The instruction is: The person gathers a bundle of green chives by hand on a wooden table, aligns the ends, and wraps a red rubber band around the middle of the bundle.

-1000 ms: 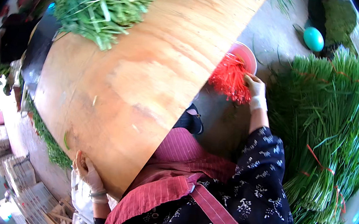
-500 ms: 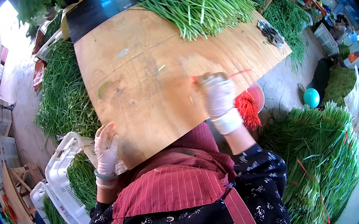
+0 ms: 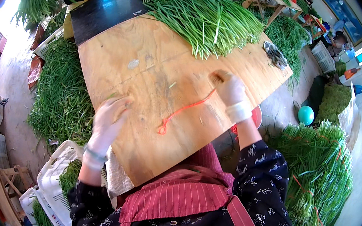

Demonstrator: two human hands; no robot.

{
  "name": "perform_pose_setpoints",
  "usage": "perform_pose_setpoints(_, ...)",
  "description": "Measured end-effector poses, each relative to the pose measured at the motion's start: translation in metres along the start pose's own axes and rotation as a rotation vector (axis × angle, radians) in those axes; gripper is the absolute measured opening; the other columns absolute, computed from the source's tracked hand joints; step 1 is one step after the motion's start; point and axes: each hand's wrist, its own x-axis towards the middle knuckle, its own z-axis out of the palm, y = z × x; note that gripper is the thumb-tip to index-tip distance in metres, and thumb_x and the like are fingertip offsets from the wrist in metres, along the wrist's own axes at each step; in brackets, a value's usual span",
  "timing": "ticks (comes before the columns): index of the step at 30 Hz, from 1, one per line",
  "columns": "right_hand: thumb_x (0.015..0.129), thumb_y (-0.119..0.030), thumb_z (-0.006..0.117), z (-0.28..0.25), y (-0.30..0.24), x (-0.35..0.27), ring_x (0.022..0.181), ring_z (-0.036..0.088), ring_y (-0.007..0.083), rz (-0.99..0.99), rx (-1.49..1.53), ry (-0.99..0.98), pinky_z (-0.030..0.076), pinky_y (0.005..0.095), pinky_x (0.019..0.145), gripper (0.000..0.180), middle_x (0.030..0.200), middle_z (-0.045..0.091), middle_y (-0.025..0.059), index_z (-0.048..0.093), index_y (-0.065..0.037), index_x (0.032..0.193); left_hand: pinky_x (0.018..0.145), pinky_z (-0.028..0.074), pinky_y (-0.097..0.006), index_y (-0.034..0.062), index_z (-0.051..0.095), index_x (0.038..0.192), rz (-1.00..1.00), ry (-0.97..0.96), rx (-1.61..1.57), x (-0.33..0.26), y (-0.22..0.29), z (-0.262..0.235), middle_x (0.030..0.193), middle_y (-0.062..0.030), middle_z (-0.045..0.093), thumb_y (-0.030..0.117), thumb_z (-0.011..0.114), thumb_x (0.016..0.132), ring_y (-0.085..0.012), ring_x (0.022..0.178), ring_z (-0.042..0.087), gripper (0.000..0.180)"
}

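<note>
A red string (image 3: 186, 108), looped at its near end, trails across the wooden board (image 3: 150, 149). My right hand (image 3: 230, 91), in a whitish glove, grips the string's far end with curled fingers, just above the board's right side. Over the left edge of the board is my left hand (image 3: 110, 116), also gloved and blurred by motion. Its fingers are apart and nothing shows in them. At the board's far side lies a heap of garlic chives (image 3: 204, 22), pale cut ends toward me. Several small green scraps lie on the wood.
A dark crumpled bundle (image 3: 275, 55) sits at the board's far right corner. Below the right edge is a pink bucket (image 3: 257, 116), partly hidden. Piled chives (image 3: 317, 173) stand at right, loose greens (image 3: 60, 95) at left, near white crates (image 3: 56, 166). A teal ball (image 3: 305, 115) lies on the floor.
My left hand has risen from the near left edge onto the board. My right hand has moved slightly right and away, and the red string now lies stretched out on the board.
</note>
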Motion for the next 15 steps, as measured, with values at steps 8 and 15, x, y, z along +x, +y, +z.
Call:
perform_pose_setpoints(8, 0.074, -0.054, 0.062, 0.025, -0.012, 0.141, 0.074, 0.064, 0.0288, 0.254, -0.267, 0.030, 0.049, 0.0405, 0.065, 0.040, 0.078, 0.066, 0.0119, 0.069, -0.015, 0.082, 0.095, 0.037, -0.043, 0.0132, 0.056, 0.117, 0.263, -0.182, 0.332, 0.085, -0.007, 0.104, 0.122, -0.0071, 0.052, 0.024, 0.061, 0.079, -0.0295, 0.112, 0.047, 0.040)
perform_pose_setpoints(15, 0.074, -0.050, 0.064, 0.042, 0.012, 0.168, 0.079, 0.066, 0.0272, 0.243, -0.405, -0.082, 0.051, 0.0376, 0.067, 0.038, 0.083, 0.067, 0.0106, 0.068, -0.014, 0.086, 0.097, 0.035, -0.042, 0.0108, 0.064, 0.106, -0.280, -0.035, 0.724, 0.045, -0.096, 0.000, 0.121, -0.0106, 0.055, 0.019, 0.064, 0.074, -0.0310, 0.113, 0.048, 0.033)
